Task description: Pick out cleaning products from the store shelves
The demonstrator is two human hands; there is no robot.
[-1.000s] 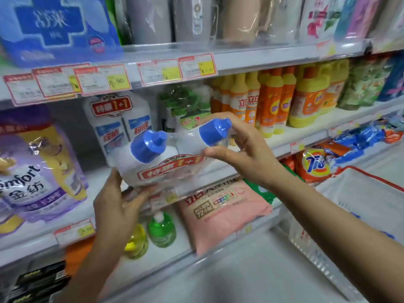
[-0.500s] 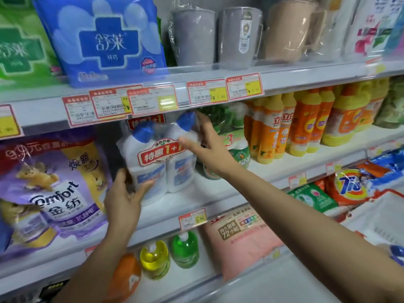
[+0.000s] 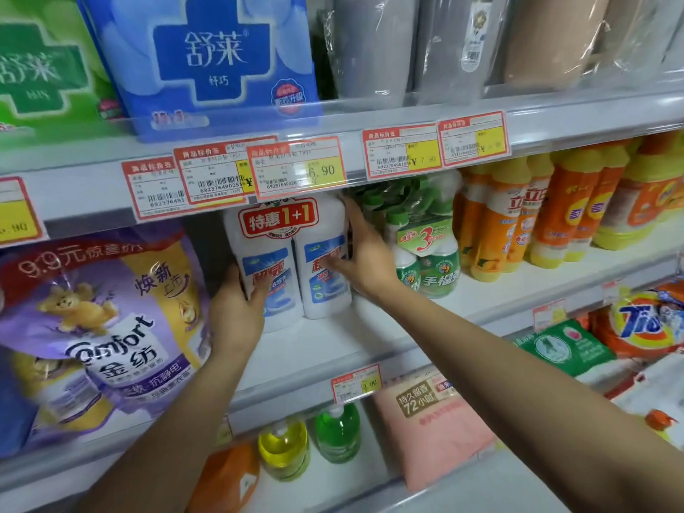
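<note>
Well, the twin pack stands upright on the middle shelf, its caps hidden behind the price tags on the shelf above. I judge it fairly heavy for its size: two full plastic bottles, stiff in the body and bound together by clear film with a red band near the top. That film looks glossy and could slip under dry skin. A hold on the band alone might tear it or let the bottles swing. The safest hold, I think, is low on both outer flanks with some support under the base.

My left hand grips the lower left flank. The thumb lies on the front label and the other fingers go round the side, out of sight. My right hand clasps the right flank. Its fingers run up the side towards the tags and its thumb lies across the front label. Both hands are spread about as wide as the pack and hold nothing else.

The pouch hangs just to the left. The green bottles sit close behind my right hand, and I cannot tell whether my knuckles brush them.
</note>
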